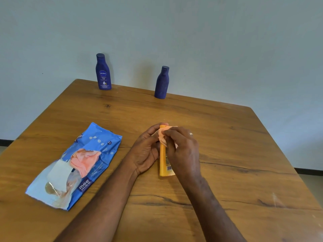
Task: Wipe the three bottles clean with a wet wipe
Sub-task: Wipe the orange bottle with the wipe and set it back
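- The left hand (148,151) curls around the yellow bottle (164,159), steadying it near the middle of the table (227,137).
- The right hand (181,151) pinches a pale wet wipe (161,136) against the bottle's upper part.
- A blue wipes pack (76,165) lies left of the hands, a pink wipe (83,160) sticking out of its opening.
- Three bottles in all: two blue bottles, one labelled (103,72) and one plain (162,82), stand upright at the far edge, well apart.
- The hands hide most of the yellow bottle; its label print is too small to read.
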